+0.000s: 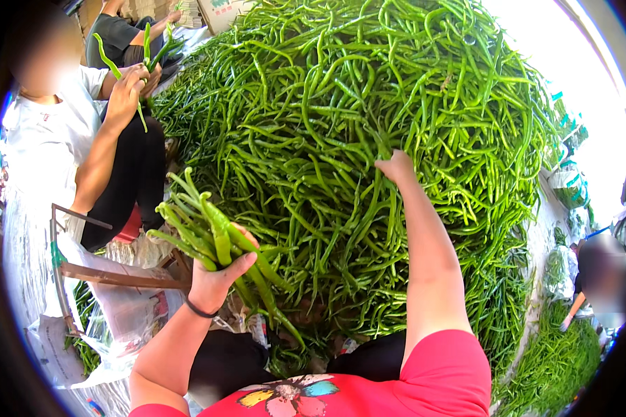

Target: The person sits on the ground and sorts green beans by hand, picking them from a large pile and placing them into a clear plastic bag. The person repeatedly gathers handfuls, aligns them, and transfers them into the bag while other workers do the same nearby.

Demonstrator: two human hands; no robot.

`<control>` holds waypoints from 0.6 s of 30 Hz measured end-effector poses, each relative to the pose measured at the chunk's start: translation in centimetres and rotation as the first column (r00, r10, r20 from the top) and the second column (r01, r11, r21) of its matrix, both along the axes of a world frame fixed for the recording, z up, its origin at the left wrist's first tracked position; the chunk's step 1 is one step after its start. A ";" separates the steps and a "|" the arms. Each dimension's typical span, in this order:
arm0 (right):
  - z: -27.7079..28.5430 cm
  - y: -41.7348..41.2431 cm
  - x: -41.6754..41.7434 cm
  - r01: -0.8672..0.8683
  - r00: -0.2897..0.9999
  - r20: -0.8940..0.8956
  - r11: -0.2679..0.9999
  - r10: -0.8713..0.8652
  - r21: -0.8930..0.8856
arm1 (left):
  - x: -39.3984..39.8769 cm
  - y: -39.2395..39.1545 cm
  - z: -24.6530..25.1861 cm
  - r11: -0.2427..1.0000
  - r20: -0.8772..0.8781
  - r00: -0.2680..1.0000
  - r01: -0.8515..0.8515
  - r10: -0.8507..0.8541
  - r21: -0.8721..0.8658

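Note:
A bunch of long green chili peppers [220, 237] is gripped in my left hand [216, 281], their stem ends up and their tips hanging down to the right. Around that wrist is a dark band. My right arm stretches forward, and my right hand [398, 167] is at the large heap of green chili peppers [313, 140]. Its fingers point into the heap and are partly hidden, so whether they hold any peppers is unclear. The heap rises in front of my knees and spreads to both sides.
To my left a seated person [57, 135] holds several peppers; another person [120, 41] sits farther back. A metal frame [125, 277] with a plastic bag [122, 313] stands by my left arm. At right are bagged peppers [559, 268], a second pepper pile [553, 359] and a person's gloved hand [566, 323].

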State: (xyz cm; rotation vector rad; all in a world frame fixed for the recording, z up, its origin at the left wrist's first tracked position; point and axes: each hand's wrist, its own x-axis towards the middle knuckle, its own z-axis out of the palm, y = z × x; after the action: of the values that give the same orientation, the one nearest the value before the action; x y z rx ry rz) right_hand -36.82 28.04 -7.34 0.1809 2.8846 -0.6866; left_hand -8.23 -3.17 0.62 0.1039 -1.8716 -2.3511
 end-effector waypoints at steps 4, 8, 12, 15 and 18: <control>6.3 0.1 3.4 0.007 0.989 -0.139 0.938 -0.058 -0.347 | -0.3 -0.7 -0.2 1.000 0.003 1.000 0.012 -0.012 -0.008; 9.8 2.3 -1.8 0.209 0.857 -0.426 0.951 -0.290 -0.226 | -1.3 -0.1 -0.2 1.000 0.041 0.999 0.031 -0.031 -0.003; 8.2 2.3 -7.0 0.291 0.884 -0.379 0.957 -0.273 -0.010 | -1.7 0.5 -0.9 0.997 0.081 0.994 0.067 -0.071 0.046; 8.1 1.5 -7.5 0.321 0.859 -0.396 0.944 -0.324 -0.077 | -1.4 0.4 -0.6 0.999 0.099 0.994 0.044 -0.045 0.012; 10.2 4.4 -5.9 0.218 0.897 -0.390 0.976 -0.208 -0.018 | -0.7 0.0 -0.2 1.000 0.088 0.996 0.024 -0.024 -0.003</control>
State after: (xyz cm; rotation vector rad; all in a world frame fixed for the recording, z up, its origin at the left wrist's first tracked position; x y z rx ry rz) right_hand -42.77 32.45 2.91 0.4139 3.2912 -0.8020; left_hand -8.89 -3.21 0.38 0.1887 -1.9274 -2.3954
